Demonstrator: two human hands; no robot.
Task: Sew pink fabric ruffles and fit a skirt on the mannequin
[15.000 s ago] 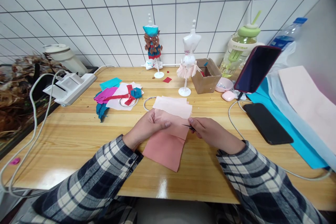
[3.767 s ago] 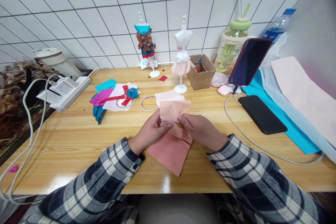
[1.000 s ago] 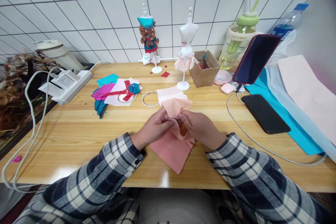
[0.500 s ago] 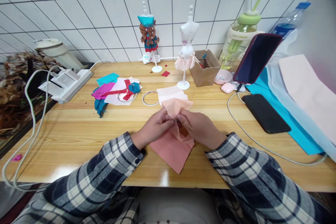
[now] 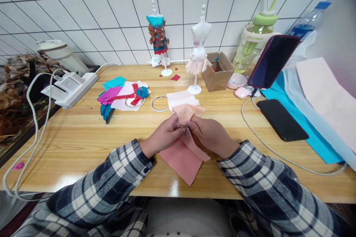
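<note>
My left hand (image 5: 162, 134) and my right hand (image 5: 213, 133) meet at the table's middle, fingers closed on a piece of peach crepe paper (image 5: 187, 112). Its middle is gathered between the fingertips; the upper end fans out past them, and a flat strip hangs below. A thin dark line, perhaps wire or thread, shows at the pinch, too small to make out. Under the hands lies a darker salmon sheet (image 5: 185, 164). Just beyond them is a pale pink sheet (image 5: 182, 99) beside a white ring (image 5: 152, 106).
A white mini dress form (image 5: 200, 37) wears a pale pink ruffle; another dress form (image 5: 157, 33) wears blue and brown. Coloured scraps (image 5: 111, 95) lie left, near a power strip (image 5: 73, 89). A cardboard box (image 5: 218, 76), propped phone (image 5: 274, 61), flat phone (image 5: 283, 119) and cable stand right.
The lower part of the peach paper has opened from a crumpled loop into a flat strip slanting down to the right. Both hands keep nearly the same place and grip.
</note>
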